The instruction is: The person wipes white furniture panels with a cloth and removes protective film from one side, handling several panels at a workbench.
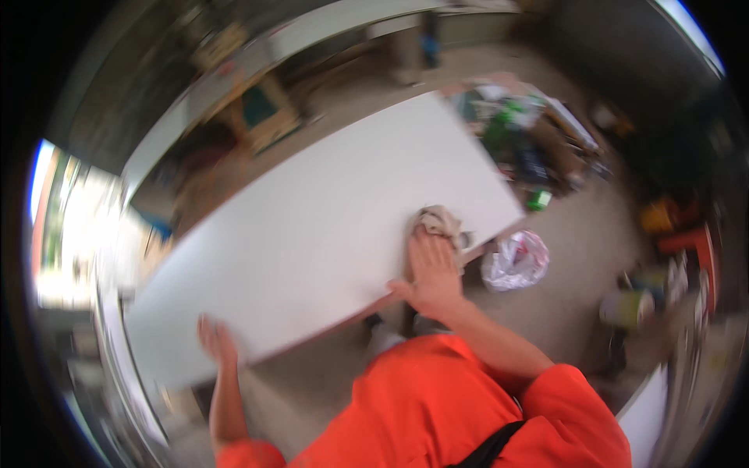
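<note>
Your right hand point(434, 276) lay flat on the cloth point(439, 221); your left hand point(218, 343) spread wide, empty; even pressure seemed best!

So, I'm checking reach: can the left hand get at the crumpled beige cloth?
Probably not: much of the long white panel lies between the left hand and cloth, which the right hand partly covers.

White tabletop point(312, 210); beige cloth point(438, 222); orange-red shirt point(421, 390); black strap point(491, 448); white-and-pink bag point(511, 267).
</note>
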Available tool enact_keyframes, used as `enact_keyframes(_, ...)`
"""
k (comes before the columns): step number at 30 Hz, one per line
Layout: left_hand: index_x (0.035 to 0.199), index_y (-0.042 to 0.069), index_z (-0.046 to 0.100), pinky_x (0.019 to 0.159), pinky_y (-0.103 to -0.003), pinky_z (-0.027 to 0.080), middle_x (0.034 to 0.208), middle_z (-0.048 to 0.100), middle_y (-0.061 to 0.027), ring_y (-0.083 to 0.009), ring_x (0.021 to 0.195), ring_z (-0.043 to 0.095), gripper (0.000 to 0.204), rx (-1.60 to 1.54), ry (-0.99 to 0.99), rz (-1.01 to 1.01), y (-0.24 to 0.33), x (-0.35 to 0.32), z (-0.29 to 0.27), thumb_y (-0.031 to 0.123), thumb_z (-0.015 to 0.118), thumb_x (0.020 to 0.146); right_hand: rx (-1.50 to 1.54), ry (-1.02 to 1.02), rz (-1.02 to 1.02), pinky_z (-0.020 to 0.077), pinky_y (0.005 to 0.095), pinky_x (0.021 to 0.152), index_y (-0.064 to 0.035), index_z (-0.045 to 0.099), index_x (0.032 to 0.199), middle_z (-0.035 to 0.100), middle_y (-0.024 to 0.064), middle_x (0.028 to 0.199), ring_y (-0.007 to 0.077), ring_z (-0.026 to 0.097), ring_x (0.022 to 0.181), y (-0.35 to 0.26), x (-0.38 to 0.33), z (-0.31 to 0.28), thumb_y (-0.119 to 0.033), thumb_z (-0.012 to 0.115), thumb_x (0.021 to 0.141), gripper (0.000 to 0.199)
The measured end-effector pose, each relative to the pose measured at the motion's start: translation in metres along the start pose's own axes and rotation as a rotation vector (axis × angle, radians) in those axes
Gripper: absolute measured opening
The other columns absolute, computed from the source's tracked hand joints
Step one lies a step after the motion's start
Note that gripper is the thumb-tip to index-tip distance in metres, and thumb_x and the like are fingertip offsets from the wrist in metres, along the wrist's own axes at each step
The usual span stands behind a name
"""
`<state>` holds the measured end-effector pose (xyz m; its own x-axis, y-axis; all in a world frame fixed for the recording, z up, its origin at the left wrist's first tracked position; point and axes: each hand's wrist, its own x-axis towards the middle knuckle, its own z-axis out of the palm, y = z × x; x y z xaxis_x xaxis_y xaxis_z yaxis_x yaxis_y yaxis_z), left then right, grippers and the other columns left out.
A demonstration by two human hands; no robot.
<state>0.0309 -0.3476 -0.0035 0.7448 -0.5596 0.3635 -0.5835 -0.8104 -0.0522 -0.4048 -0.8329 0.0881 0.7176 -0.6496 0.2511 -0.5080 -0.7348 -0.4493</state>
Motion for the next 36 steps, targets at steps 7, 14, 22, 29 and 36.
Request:
enact_keyframes(7, 0.146, 0.002, 0.053, 0.124, -0.049, 0.028, 0.158, 0.047, -0.0209, -0.0394, 0.148, 0.04, 0.057, -0.124, -0.062, -0.299, 0.065, 0.022, -0.057, 0.034, 0.061, 0.1, -0.244, 0.14, -0.08, 0.0362, 0.0531, 0.112, -0.0057, 0.062, 0.091, 0.061, 0.0218, 0.136, 0.04, 0.053, 0.13, 0.095, 0.05, -0.027, -0.029, 0.075, 0.092, 0.027)
enact_keyframes(14, 0.146, 0.001, 0.052, 0.122, -0.049, 0.031, 0.157, 0.045, -0.0247, -0.0424, 0.146, 0.041, 0.054, -0.529, 0.317, -0.41, 0.041, -0.014, -0.036, 0.019, 0.069, 0.097, -0.442, -0.135, -0.235, 0.0178, 0.053, 0.129, 0.01, 0.031, 0.157, 0.032, 0.0311, 0.165, 0.0474, 0.027, 0.154, 0.021, 0.042, 0.029, -0.049, 0.051, 0.105, 0.081)
enact_keyframes(22, 0.148, -0.003, 0.048, 0.123, -0.048, 0.032, 0.161, 0.039, -0.0256, -0.0407, 0.15, 0.038, 0.065, -0.842, 0.354, -0.532, 0.149, -0.15, -0.126, 0.023, 0.073, 0.093, -0.147, -0.391, -0.517, 0.0102, 0.0502, 0.132, 0.0113, 0.031, 0.158, 0.028, 0.0289, 0.167, 0.0414, 0.017, 0.159, -0.258, -0.008, 0.152, -0.047, 0.06, 0.099, 0.088)
enact_keyframes(29, 0.149, 0.003, 0.049, 0.122, -0.05, 0.032, 0.163, 0.036, -0.0263, -0.0431, 0.149, 0.037, 0.061, -0.717, 0.391, -0.673, 0.059, -0.178, -0.156, 0.035, 0.066, 0.099, 0.042, -0.414, -0.751, 0.0126, 0.0488, 0.132, 0.012, 0.037, 0.154, 0.031, 0.0282, 0.166, 0.0393, 0.023, 0.158, -0.441, -0.048, 0.243, -0.047, 0.063, 0.097, 0.086)
enact_keyframes(36, 0.154, 0.003, 0.042, 0.126, -0.054, 0.023, 0.167, 0.028, -0.0254, -0.0451, 0.154, 0.027, 0.068, -0.574, 0.246, -0.561, 0.004, -0.091, -0.092, 0.04, 0.063, 0.1, 0.009, 0.069, -0.906, 0.0253, 0.0555, 0.126, 0.0133, 0.046, 0.144, 0.043, 0.0355, 0.154, 0.048, 0.038, 0.147, -0.228, -0.012, 0.207, -0.048, 0.063, 0.099, 0.078)
